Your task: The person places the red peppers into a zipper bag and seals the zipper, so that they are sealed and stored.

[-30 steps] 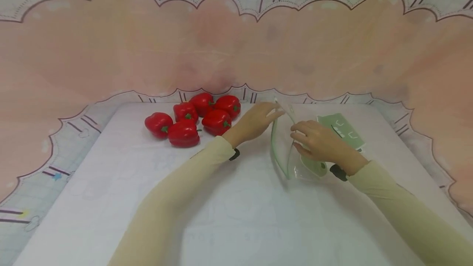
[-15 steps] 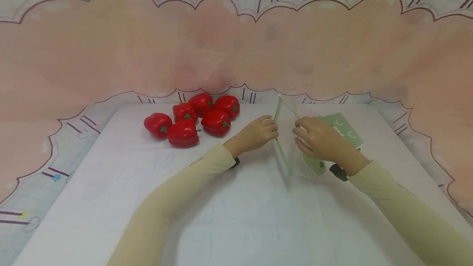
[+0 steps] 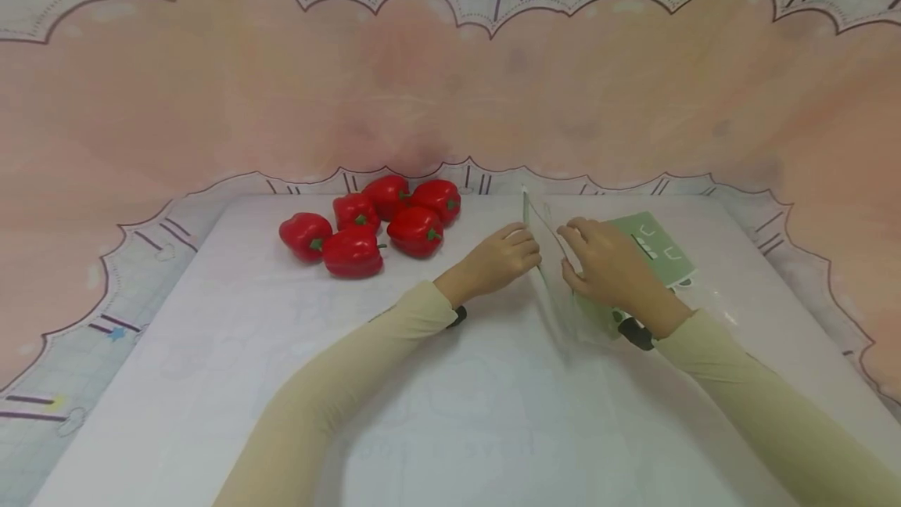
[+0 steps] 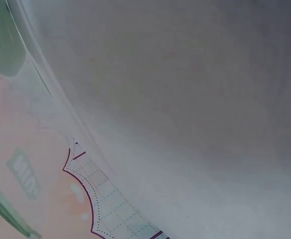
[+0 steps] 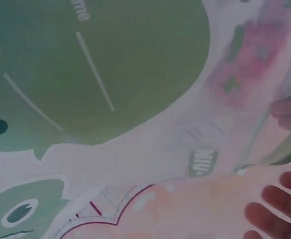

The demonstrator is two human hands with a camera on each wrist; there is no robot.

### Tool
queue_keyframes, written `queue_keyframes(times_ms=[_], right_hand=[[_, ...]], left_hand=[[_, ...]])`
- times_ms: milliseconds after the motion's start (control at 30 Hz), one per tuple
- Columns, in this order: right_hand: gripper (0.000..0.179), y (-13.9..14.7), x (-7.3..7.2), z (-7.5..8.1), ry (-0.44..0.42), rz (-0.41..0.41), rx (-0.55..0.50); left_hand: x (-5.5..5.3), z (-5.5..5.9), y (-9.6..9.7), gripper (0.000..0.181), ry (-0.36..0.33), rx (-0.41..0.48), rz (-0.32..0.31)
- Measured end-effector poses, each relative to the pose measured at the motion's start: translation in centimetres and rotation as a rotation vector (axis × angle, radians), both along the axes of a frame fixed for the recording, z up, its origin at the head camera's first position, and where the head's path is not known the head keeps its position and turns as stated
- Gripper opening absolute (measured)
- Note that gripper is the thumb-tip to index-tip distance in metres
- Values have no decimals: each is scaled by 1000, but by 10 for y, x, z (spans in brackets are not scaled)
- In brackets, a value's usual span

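A clear plastic bag (image 3: 554, 300) with a green edge strip and green prints is partly raised off the white table. My left hand (image 3: 496, 258) has its fingers curled on the left edge of the mouth and pinches it. Across the gap, my right hand (image 3: 611, 266) holds the opposite edge between thumb and fingers, the other fingers loosely bent. In the right wrist view, spread fingertips (image 5: 275, 209) show at the lower right, and the bag's large green print (image 5: 150, 64) fills the upper left. The left wrist view shows see-through film (image 4: 41, 114), with no fingers in it.
Several red bell peppers (image 3: 352, 251) lie grouped at the back left of the white table (image 3: 436, 413). A green printed panel (image 3: 655, 249) with white marks lies flat to the right of the right hand. Patterned cloth (image 3: 450, 92) rises behind the table.
My left hand has come down from the bag's top corner to the middle of its left edge. The mouth looks narrower and tilted differently. The right hand has shifted only slightly; the peppers stay put.
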State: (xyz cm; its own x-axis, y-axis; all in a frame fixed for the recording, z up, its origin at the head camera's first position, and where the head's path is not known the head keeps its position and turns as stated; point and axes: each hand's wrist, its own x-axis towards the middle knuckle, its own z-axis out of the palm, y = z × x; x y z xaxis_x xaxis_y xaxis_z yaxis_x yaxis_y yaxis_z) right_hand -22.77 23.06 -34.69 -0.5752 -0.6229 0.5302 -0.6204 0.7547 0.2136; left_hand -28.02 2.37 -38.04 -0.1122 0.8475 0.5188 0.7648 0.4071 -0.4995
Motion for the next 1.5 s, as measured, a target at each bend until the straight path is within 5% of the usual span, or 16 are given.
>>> queue_keyframes(times_ms=[300,667,933,1200,1367,1500], right_hand=[[22,-4,1,-2,-148,-38,78],[7,-13,-1,2,-267,-97,-97],[39,-14,-3,9,-342,-245,-188],[22,-14,-5,15,-515,-336,-179],[16,-15,-9,11,-552,-339,-163],[11,-12,-9,9,-535,-333,-198]], left_hand=[[-1,0,-2,9,0,-3,-14],[1,0,-3,11,-28,-56,-32],[-3,-2,-6,12,-27,-68,-35],[0,-2,-5,14,13,-83,-63],[1,-1,-5,15,8,-112,-59],[2,-2,-8,15,-59,-183,-38]])
